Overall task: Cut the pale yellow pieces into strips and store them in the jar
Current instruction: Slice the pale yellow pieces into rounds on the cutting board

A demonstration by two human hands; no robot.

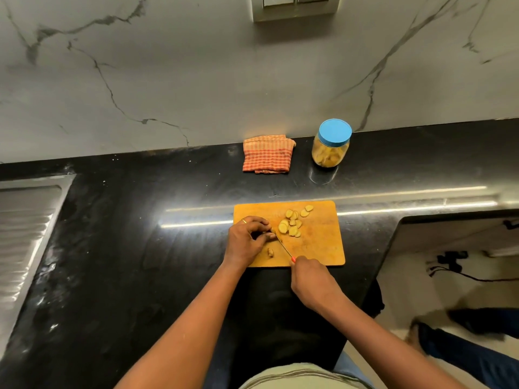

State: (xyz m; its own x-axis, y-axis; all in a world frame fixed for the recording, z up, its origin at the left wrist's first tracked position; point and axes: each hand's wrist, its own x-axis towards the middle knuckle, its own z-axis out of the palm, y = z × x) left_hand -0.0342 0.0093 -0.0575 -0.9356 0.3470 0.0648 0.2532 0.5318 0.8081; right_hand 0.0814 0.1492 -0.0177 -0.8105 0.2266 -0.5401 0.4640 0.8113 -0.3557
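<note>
Left hand (247, 239) curled, fingertips pinching a small piece on the orange cutting board (323, 245); right hand (310, 279) fisted around a red-handled knife (284, 247), blade tip at the left fingertips. Pale yellow slices (292, 224) piled at the board's 12 o'clock, one stub (270, 252) at 7. Blue-lidded jar (331, 144), closed and part-filled, stands well apart at 12 beside a checked cloth (268, 158) on the black counter (140, 234).

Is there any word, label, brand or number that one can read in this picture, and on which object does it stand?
None can be read.
Jar with blue lid: no label shows.
Cutting board, checked cloth, knife: no print.
Switch plate on the wall: no legible marking.
</note>
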